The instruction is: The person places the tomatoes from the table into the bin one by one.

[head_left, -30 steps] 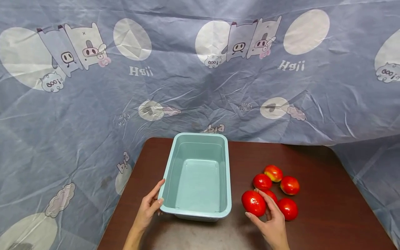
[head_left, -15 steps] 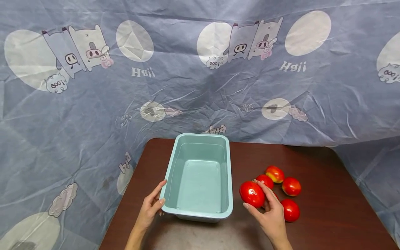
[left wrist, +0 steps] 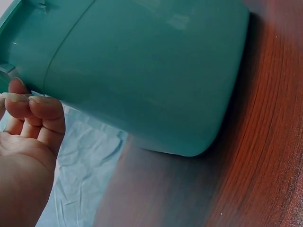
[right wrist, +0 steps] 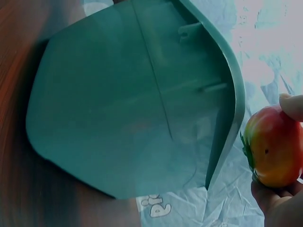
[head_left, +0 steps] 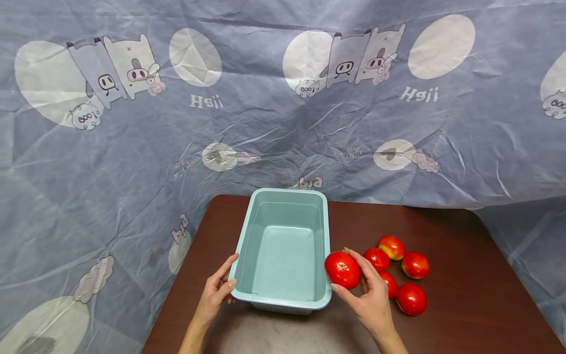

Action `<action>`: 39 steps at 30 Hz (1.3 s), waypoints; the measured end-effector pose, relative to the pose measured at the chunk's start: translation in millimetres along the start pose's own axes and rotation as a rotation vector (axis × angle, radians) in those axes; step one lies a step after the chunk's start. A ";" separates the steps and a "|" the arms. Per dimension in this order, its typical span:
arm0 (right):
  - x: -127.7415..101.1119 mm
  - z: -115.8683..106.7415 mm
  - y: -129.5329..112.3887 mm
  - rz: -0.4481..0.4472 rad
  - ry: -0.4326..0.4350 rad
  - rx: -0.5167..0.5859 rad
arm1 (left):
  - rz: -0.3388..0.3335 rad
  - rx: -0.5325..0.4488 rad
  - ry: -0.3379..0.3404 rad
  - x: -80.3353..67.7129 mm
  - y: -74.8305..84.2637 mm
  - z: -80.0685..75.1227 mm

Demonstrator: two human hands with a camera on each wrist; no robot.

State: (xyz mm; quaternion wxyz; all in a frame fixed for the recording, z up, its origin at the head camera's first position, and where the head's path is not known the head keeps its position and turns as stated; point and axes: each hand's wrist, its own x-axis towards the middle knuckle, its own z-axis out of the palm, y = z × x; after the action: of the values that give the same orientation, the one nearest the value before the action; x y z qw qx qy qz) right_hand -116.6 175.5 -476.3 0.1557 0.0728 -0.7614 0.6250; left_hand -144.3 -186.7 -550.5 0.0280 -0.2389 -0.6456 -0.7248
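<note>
- The right hand (head_left: pixel 369 300) grips a red tomato (head_left: pixel 342 270) between thumb and fingers, holding it up just beside the right rim of the tub (head_left: pixel 283 295).
- In the right wrist view the tomato (right wrist: pixel 273 146) shows a yellow-orange patch and sits just past the tub's (right wrist: pixel 142 118) lip, with a fingertip on top and the palm below.
- The left hand (head_left: pixel 216 292) rests on the tub's near left corner, thumb on the rim and fingers curled against the outer wall.
- In the left wrist view the curled fingers (left wrist: pixel 45 111) lie just under the rim of the tub (left wrist: pixel 156 71).
- The tub is teal, rectangular, and stands open on the brown table (head_left: pixel 464 275).
- Four more tomatoes (head_left: pixel 411 299) lie in a cluster on the table, right of the tub and just beyond the right hand.
- A blue cartoon-print cloth (head_left: pixel 110 162) hangs behind and beside the table.
</note>
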 end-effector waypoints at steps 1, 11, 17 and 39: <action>0.8 1.5 -0.9 -0.015 -0.011 0.012 | 0.000 0.005 0.000 0.3 -0.3 0.5; 14.8 27.0 -3.4 -0.087 -0.079 0.024 | -0.011 0.020 0.017 0.1 -1.5 0.8; 21.9 42.2 -6.2 -0.063 -0.094 -0.005 | -0.008 0.011 0.016 0.7 -1.0 -0.2; 20.7 40.7 3.1 -0.110 -0.085 0.215 | 0.016 0.017 0.017 0.2 -0.5 1.7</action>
State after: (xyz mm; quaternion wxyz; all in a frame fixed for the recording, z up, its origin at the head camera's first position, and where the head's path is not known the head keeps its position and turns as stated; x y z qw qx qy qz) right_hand -142.9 138.1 -479.4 0.1486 0.1570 -0.6907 0.6901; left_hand -144.1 -184.9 -550.7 0.0412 -0.2378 -0.6496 -0.7210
